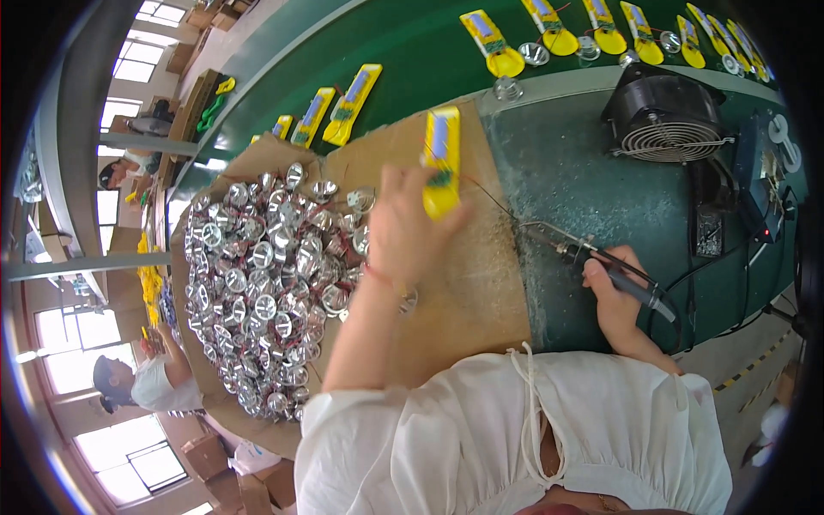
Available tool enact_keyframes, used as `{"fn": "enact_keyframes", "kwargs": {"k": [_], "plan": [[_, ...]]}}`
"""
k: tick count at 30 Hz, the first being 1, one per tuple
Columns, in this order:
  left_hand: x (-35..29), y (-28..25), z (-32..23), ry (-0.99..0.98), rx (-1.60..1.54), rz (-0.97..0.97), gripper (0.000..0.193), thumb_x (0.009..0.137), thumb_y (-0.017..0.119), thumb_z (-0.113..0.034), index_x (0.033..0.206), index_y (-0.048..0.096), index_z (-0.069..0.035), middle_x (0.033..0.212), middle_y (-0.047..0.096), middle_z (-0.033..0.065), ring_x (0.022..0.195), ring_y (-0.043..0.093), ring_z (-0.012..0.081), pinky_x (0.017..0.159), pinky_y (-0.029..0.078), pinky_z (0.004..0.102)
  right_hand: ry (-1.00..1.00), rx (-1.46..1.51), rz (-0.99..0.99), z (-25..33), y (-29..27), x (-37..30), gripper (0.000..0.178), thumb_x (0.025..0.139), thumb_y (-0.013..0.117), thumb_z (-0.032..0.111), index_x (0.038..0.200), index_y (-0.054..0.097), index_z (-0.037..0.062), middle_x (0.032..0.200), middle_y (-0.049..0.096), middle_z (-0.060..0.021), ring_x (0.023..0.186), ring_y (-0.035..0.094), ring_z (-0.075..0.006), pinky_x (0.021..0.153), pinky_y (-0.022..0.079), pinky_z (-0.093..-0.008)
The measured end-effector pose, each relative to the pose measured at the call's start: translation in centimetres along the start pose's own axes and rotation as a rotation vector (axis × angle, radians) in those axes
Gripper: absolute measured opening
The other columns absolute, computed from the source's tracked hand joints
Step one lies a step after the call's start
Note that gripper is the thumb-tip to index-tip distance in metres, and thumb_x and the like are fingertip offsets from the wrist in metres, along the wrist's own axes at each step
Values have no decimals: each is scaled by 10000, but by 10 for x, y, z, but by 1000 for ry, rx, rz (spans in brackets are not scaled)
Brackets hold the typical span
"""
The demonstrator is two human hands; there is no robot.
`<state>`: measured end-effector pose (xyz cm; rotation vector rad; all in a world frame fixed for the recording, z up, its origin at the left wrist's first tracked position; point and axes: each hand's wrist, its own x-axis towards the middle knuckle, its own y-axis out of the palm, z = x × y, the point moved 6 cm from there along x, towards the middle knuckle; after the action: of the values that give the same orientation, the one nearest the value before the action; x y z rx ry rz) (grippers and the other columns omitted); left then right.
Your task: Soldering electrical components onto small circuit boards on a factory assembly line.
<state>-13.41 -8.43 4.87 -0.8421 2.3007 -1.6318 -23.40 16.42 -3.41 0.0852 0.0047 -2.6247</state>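
In the head view, the left hand [410, 221], somewhat blurred, reached over the lower end of a yellow housing [442, 159], its thumb to the right side and its fingers to the left; whether they pinched the part or only rested there, I could not tell. That housing lay lengthwise near the far edge of a brown cardboard sheet [468, 287], its purple cell and green circuit board facing up. A thin dark wire [489, 194] ran from it toward the right. The right hand [614, 287] was closed around the black handle of a soldering iron [592, 257], whose tip pointed left, close to the wire's end; contact there could not be made out. Left of the left forearm, a large heap of silver reflectors [266, 292] covered the cardboard. To the right, the green worktop [592, 193] was strewn with pale specks and carried a black fan [665, 112] with a round wire guard, beside a dark box [757, 184] showing a small red light. On the green strip [421, 43] beyond, more yellow housings [346, 107] lay in two groups, some on the right with reflectors beside them.
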Motion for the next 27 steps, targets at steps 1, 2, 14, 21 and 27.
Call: {"fn": "enact_keyframes", "kwargs": {"k": [1,2,14,21,27], "plan": [[-22,-12,-4,-95,-118,-29,447,637,752,-290,987,597,-60,977,541,131,798,584,272,681,493,352,-13,31,8,1,1,1,111,789,646,64,828,551,21,641,571,-30,564,530,-68,518,410,-199],[-37,-17,-2,-182,-246,-56,451,627,768,-281,974,593,-51,953,542,121,766,582,248,660,491,338,-21,40,13,0,1,1,109,791,643,66,828,550,20,638,569,-30,564,528,-66,518,406,-197],[-75,-7,39,76,253,-231,130,676,686,-139,793,662,-88,1024,524,54,1084,432,289,908,310,455,-96,12,41,9,9,-14,128,796,642,81,818,536,12,639,563,-33,557,517,-64,510,399,-196],[-81,-6,38,48,229,-245,130,671,704,-176,762,649,-101,1035,525,52,1126,404,294,926,282,457,-143,56,26,19,9,-22,140,789,654,86,836,545,12,642,560,-31,568,532,-70,515,410,-200],[-74,5,50,45,252,-79,86,694,688,-159,749,641,-112,1076,515,60,1179,360,325,945,265,470,-146,39,90,23,14,-24,132,787,650,75,830,543,10,670,575,-45,569,541,-78,522,428,-206]]}}
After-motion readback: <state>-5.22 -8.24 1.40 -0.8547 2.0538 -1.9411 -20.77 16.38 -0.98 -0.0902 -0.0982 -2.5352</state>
